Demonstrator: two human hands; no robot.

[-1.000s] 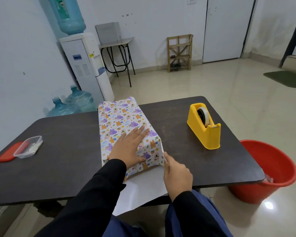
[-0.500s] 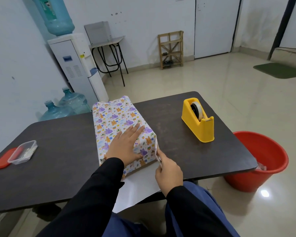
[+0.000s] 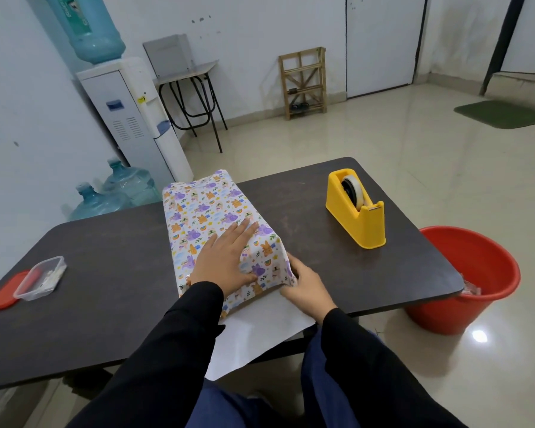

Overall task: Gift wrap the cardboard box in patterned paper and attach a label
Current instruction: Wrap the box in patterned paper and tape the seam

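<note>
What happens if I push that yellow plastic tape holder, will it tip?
The yellow plastic tape dispenser probably slides rather than tips: its base is long and flat on the dark tabletop. It looks solid, so likely heavy for its size. The white tape roll sits deep in its slot, so it probably stays put.

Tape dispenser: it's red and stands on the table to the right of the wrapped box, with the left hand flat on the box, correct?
Not quite. The tape dispenser is yellow, not red, as the head view shows. It does stand on the table to the right of the wrapped box, with the left hand flat on the box.
</note>
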